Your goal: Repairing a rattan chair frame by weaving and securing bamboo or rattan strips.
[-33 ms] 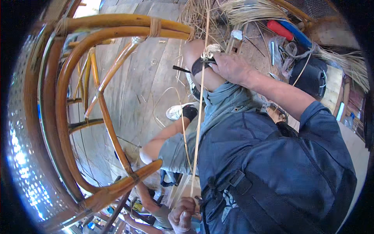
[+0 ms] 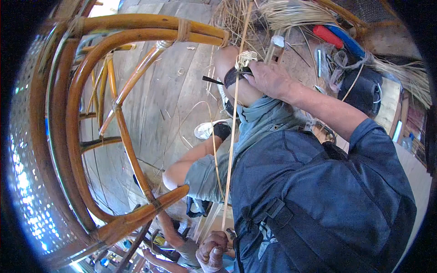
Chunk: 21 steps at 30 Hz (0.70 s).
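Observation:
A long pale cane strip (image 2: 234, 132) runs taut from the top of the picture, over a black band (image 2: 231, 77) on my raised knee, to my left hand. My left hand (image 2: 212, 251), low in the picture, is closed around its lower end. My right hand (image 2: 268, 78) presses at the knee, its fingers closed beside the strip on something dark that I cannot make out. Curled pale shavings (image 2: 246, 59) bunch at its fingertips. A thin black piece (image 2: 212, 80) sticks out past the band. A thinner cane strand (image 2: 213, 136) loops down beside the taut strip.
A curved rattan chair frame (image 2: 75, 113) fills the left side. Bundled cane strands (image 2: 291, 16), a red-handled tool (image 2: 327, 36) and a black pouch (image 2: 362, 91) lie at upper right. Plank flooring (image 2: 168, 91) shows between. Another person's arm (image 2: 169, 230) appears below.
The upper end of the cane strip has swung slightly to the right. The looping strand has shifted a little. Both hands stay nearly in place.

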Motion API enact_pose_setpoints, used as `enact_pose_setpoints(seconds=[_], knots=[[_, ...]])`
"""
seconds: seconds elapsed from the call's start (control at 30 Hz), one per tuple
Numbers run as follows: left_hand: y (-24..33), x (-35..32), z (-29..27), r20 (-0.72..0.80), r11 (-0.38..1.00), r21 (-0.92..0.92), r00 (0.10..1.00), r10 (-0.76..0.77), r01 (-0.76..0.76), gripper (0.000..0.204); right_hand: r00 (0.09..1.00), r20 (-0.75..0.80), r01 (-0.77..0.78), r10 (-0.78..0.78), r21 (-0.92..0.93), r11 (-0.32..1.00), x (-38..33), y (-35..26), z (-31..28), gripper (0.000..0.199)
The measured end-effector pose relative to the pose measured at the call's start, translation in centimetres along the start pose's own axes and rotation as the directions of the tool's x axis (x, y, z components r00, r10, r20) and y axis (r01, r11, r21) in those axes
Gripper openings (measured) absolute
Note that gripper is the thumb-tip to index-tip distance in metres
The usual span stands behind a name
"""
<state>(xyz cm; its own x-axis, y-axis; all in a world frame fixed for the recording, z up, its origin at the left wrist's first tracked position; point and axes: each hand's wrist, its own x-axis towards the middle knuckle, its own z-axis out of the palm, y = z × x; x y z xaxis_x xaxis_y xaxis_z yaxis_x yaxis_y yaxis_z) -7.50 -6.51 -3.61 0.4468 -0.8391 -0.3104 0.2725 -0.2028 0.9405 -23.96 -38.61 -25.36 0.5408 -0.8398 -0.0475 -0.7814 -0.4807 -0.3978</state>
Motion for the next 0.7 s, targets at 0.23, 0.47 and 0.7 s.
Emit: enact_pose_setpoints(seconds=[0.23, 0.47, 0.7], knots=[[-5.8, -0.4, -3.4, -0.034, 0.971, 0.211, 0.993, -0.11, 0.115, 0.037, 0.999, -0.013, -0.051, 0.05, -0.088, 0.995, -0.6, -0.1, -0.2, 0.031], [-1.4, 0.0, 0.3, 0.149, 0.989, 0.053, 0.98, 0.129, -0.139, 0.03, 0.984, -0.173, -0.007, -0.038, -0.248, 0.969, -0.8, -0.5, 1.5, 0.018], [1.2, -2.9, -2.1, 0.13, 0.926, 0.37, 0.983, -0.129, 0.073, 0.038, 0.985, -0.172, -0.028, 0.003, -0.145, 0.989, -0.9, -1.6, 0.9, 0.018]])
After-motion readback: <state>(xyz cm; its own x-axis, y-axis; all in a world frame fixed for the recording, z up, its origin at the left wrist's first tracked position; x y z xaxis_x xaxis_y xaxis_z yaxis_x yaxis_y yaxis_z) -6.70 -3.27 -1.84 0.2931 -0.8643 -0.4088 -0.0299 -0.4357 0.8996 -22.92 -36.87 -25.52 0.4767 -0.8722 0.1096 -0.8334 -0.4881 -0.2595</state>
